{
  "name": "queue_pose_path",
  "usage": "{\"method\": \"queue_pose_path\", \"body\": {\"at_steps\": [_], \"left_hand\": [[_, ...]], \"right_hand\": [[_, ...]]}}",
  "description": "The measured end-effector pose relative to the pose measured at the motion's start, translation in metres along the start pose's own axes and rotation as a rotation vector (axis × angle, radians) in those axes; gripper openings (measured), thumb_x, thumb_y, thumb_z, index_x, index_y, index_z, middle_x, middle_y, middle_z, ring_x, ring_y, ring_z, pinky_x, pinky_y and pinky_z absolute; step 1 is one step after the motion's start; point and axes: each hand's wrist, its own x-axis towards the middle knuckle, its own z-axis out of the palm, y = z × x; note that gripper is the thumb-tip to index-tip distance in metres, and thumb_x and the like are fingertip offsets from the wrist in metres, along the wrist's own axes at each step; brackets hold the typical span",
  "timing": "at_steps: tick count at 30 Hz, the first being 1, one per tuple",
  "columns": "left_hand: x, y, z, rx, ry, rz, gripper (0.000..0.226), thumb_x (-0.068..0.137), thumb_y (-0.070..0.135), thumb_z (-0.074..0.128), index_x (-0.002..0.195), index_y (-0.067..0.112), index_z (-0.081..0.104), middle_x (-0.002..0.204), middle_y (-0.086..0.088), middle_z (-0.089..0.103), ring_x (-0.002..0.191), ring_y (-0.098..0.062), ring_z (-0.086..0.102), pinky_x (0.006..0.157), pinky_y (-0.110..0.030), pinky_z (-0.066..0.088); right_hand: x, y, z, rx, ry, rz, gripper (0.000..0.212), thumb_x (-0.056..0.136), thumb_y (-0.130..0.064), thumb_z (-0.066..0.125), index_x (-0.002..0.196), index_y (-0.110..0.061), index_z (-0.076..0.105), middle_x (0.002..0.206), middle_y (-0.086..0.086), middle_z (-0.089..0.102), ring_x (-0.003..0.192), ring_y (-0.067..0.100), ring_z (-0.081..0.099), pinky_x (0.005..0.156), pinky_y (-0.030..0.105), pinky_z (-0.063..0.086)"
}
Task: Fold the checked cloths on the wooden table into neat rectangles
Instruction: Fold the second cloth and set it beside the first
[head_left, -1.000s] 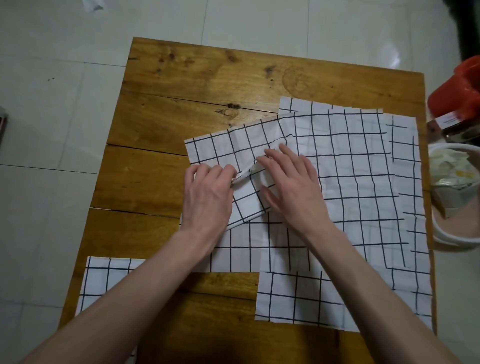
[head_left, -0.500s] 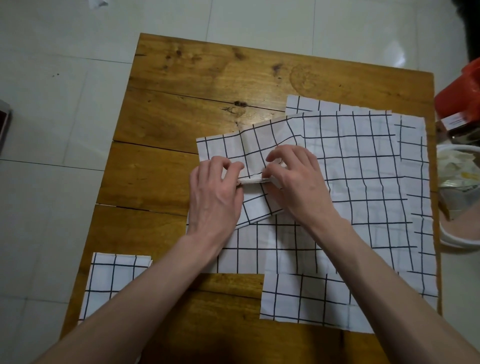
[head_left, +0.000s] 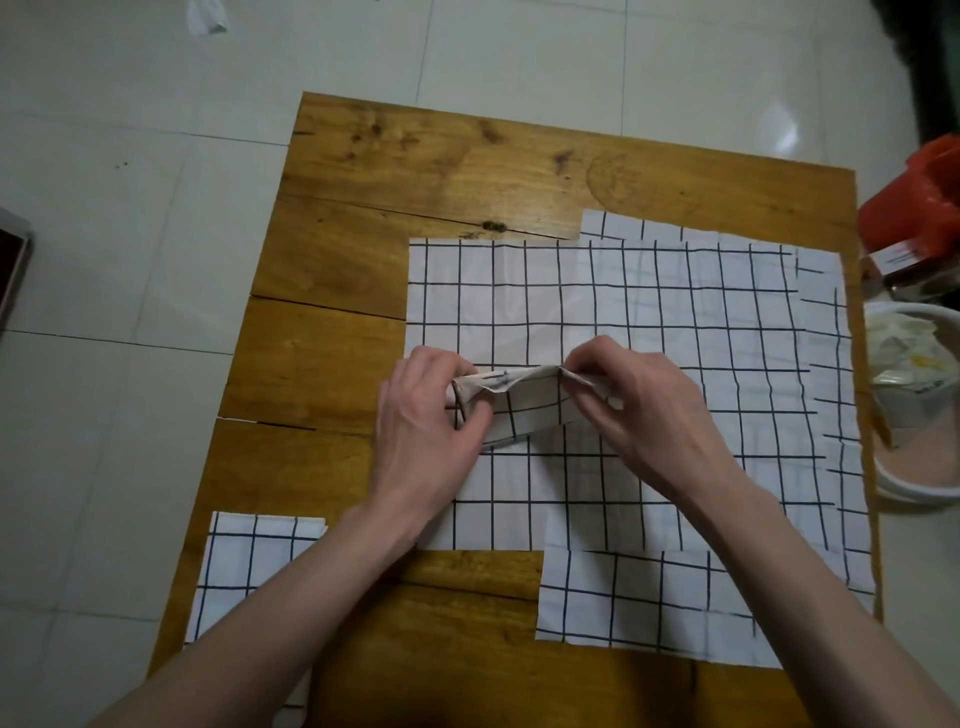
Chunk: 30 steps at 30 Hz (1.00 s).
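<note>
wooden table | both hands (left, right) pinch, apparently, small folded cloth between them

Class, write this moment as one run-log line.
left hand: pinches fold | right hand: pinches fold | checked cloth: near edge lifted | folded cloth: near-left on wooden table

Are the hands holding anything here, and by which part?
Yes. Both hands pinch the raised fold of the top checked cloth: the left hand at the fold's left end, the right hand at its right end.
</note>
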Motion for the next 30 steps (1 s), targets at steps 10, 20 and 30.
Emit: {"method": "queue_pose_path", "body": {"at_steps": [10,20,30], "left_hand": [[0.009,0.031,-0.037,-0.624,-0.270,-0.246,0.026,0.091,0.016,0.079,0.109,0.016,0.061,0.091,-0.004,0.074,0.079,-0.022,0.069,0.074,-0.038,0.059],[-0.023,0.038,-0.033,-1.042,-0.324,-0.619,0.031,0.089,0.018,0.075,0.117,0.013,0.064,0.090,0.005,0.078,0.082,-0.009,0.073,0.067,-0.022,0.057],[-0.117,0.038,-0.035,-0.650,-0.161,-0.474,0.021,0.097,0.019,0.072,0.106,0.034,0.061,0.105,0.001,0.063,0.100,-0.008,0.063,0.085,-0.017,0.055]], "right_hand": [[-0.022,-0.020,-0.002,0.359,-0.188,0.318,0.012,0.096,-0.035,0.071,0.107,-0.034,0.067,0.088,-0.010,0.071,0.080,0.010,0.063,0.066,0.022,0.047],[-0.061,-0.047,0.004,0.895,0.127,0.551,0.022,0.099,-0.026,0.073,0.089,-0.008,0.063,0.079,0.029,0.058,0.067,0.030,0.053,0.056,0.047,0.048],[-0.125,-0.072,0.010,0.833,0.152,0.568,0.029,0.103,-0.033,0.065,0.088,-0.008,0.064,0.069,-0.001,0.045,0.065,0.012,0.039,0.055,0.025,0.033]]}}
